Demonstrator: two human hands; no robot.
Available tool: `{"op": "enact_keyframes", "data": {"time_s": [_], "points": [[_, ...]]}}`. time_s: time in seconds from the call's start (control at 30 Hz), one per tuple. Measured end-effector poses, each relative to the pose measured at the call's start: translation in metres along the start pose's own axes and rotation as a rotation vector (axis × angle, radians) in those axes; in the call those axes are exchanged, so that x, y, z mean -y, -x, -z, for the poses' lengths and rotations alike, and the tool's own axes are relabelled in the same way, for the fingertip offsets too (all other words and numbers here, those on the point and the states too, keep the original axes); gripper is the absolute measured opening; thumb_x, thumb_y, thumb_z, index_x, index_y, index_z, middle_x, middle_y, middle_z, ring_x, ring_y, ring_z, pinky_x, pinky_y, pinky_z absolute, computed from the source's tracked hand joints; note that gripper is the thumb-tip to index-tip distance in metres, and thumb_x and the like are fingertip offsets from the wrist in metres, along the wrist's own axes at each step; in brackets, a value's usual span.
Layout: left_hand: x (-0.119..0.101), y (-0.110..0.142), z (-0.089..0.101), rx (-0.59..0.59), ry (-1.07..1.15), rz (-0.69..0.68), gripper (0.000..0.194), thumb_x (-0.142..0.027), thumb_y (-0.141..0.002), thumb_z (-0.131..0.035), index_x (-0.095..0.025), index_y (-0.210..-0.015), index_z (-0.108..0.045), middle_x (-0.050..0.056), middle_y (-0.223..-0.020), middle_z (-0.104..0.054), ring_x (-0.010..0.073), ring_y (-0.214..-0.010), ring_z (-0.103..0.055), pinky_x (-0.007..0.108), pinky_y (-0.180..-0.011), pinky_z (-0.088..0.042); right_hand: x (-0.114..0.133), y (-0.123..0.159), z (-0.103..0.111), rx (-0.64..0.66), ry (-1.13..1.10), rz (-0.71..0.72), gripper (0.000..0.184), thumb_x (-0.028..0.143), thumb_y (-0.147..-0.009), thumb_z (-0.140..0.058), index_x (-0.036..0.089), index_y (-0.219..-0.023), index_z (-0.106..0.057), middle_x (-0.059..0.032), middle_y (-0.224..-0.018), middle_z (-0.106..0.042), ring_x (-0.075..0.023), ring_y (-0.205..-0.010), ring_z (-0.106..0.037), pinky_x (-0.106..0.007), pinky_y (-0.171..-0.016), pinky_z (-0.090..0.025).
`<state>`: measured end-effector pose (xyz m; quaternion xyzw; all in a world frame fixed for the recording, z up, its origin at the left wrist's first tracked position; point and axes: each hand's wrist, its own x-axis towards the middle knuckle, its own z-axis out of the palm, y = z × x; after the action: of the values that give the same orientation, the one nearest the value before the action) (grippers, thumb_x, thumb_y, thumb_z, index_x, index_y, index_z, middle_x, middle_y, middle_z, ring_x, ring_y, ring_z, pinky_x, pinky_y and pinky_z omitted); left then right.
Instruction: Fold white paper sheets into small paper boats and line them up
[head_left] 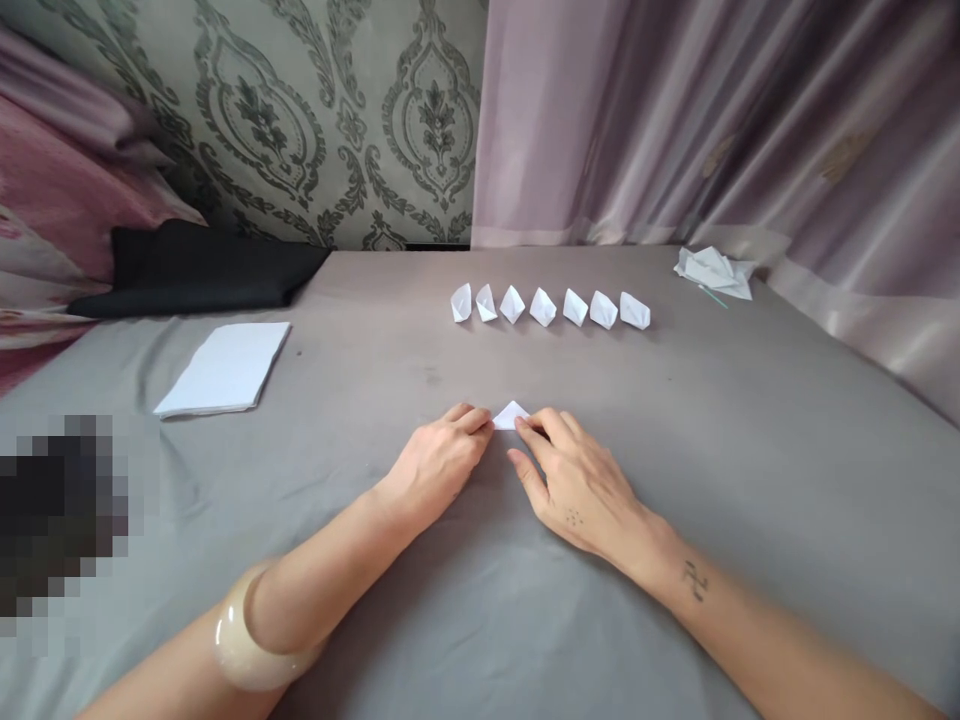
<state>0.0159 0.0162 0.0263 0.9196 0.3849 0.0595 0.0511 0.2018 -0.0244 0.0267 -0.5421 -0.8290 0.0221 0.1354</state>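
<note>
A small folded piece of white paper (511, 413), shaped like a triangle with its tip pointing away from me, lies on the grey cloth. At its left corner my left hand (442, 455) is closed, the fingertips pinching the paper's edge. My right hand (581, 475) rests its fingertips on the paper's right side. The right thumb stands apart from the fingers, off the paper, so this hand is open. Beyond the hands, several folded white paper pieces (543, 307) stand in a row.
A stack of white paper sheets (225, 368) lies at the left, with black cloth (202, 268) behind it. At the far right sit crumpled white papers (714, 270) and a thin green stick (714, 297). Curtains (600, 120) hang along the back and right.
</note>
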Motion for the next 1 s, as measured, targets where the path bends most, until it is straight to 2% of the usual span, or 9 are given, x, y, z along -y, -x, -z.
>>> {"op": "enact_keyframes", "data": {"time_s": [0.13,0.3,0.4,0.5,0.57,0.63,0.73,0.83,1.0], "points": [[-0.002,0.001,0.0,-0.036,0.026,0.026,0.031,-0.006,-0.086,-0.037,-0.012,-0.097,-0.065,0.01,-0.104,-0.064,0.0208,-0.095,-0.059,0.029,-0.07,-0.054,-0.004,0.002,-0.001,-0.017,0.023,-0.011,0.039,0.033,-0.095,-0.038,0.01,-0.119,-0.06,-0.0117,-0.099,-0.059,-0.0232,-0.09,-0.055,-0.037,-0.073,-0.05],[-0.005,-0.003,-0.003,-0.16,0.128,0.089,0.022,-0.012,-0.082,-0.045,-0.015,-0.084,-0.067,0.008,-0.098,-0.066,0.021,-0.09,-0.06,0.03,-0.066,-0.051,-0.009,0.003,-0.004,-0.077,0.066,-0.027,0.035,0.029,-0.095,-0.04,0.01,-0.109,-0.065,-0.0105,-0.092,-0.061,-0.0223,-0.086,-0.057,-0.035,-0.07,-0.048],[-0.002,-0.013,-0.007,-0.237,0.25,0.176,0.023,-0.022,-0.086,-0.048,-0.017,-0.07,-0.064,0.006,-0.088,-0.065,0.0188,-0.082,-0.059,0.029,-0.065,-0.048,-0.013,-0.002,-0.007,-0.117,0.056,-0.028,0.031,0.027,-0.095,-0.041,0.014,-0.093,-0.068,-0.008,-0.086,-0.061,-0.0203,-0.082,-0.057,-0.033,-0.068,-0.045],[0.003,-0.025,-0.011,-0.213,0.384,0.269,0.022,-0.029,-0.086,-0.055,-0.018,-0.067,-0.061,0.005,-0.078,-0.061,0.0179,-0.076,-0.056,0.029,-0.066,-0.047,-0.019,-0.009,-0.011,-0.144,-0.017,-0.105,0.029,0.03,-0.094,-0.046,0.018,-0.075,-0.065,-0.005,-0.081,-0.06,-0.0183,-0.08,-0.057,-0.03,-0.061,-0.043],[0.005,-0.03,-0.014,-0.212,0.465,0.315,0.014,-0.031,-0.082,-0.062,-0.017,-0.084,-0.064,0.006,-0.087,-0.06,0.0187,-0.081,-0.056,0.031,-0.07,-0.047,-0.024,-0.014,-0.013,-0.145,-0.101,-0.184,0.022,0.033,-0.089,-0.055,0.019,-0.076,-0.064,-0.0041,-0.082,-0.06,-0.0185,-0.081,-0.057,-0.029,-0.062,-0.044],[0.005,-0.031,-0.015,-0.21,0.511,0.308,0.022,-0.031,-0.081,-0.063,-0.019,-0.099,-0.064,0.008,-0.097,-0.058,0.02,-0.088,-0.055,0.032,-0.076,-0.047,-0.027,-0.016,-0.016,-0.15,-0.203,-0.22,0.018,0.035,-0.087,-0.059,0.02,-0.094,-0.066,-0.0045,-0.092,-0.061,-0.0183,-0.086,-0.058,-0.029,-0.07,-0.047],[0.005,-0.03,-0.016,-0.205,0.554,0.297,0.018,-0.03,-0.081,-0.062,-0.019,-0.095,-0.065,0.007,-0.096,-0.057,0.0199,-0.088,-0.053,0.033,-0.079,-0.045,-0.03,-0.017,-0.019,-0.149,-0.272,-0.183,0.031,0.035,-0.087,-0.057,0.022,-0.115,-0.062,-0.0066,-0.107,-0.059,-0.0199,-0.098,-0.058,-0.033,-0.085,-0.046],[0.005,-0.028,-0.014,-0.223,0.623,0.305,0.015,-0.03,-0.078,-0.065,-0.019,-0.088,-0.063,0.004,-0.088,-0.057,0.0177,-0.081,-0.052,0.031,-0.075,-0.044,-0.03,-0.017,-0.018,-0.138,-0.356,-0.194,0.026,0.035,-0.087,-0.056,0.023,-0.107,-0.067,-0.0061,-0.105,-0.059,-0.0192,-0.098,-0.058,-0.033,-0.086,-0.046],[0.003,-0.025,-0.015,-0.229,0.826,0.259,0.015,-0.032,-0.079,-0.062,-0.018,-0.085,-0.06,-0.001,-0.07,-0.056,0.0121,-0.063,-0.047,0.025,-0.061,-0.038,-0.03,-0.015,-0.013,-0.12,-0.577,-0.22,0.02,0.036,-0.086,-0.056,0.02,-0.085,-0.069,-0.0028,-0.092,-0.064,-0.0145,-0.081,-0.06,-0.029,-0.076,-0.046]]}}
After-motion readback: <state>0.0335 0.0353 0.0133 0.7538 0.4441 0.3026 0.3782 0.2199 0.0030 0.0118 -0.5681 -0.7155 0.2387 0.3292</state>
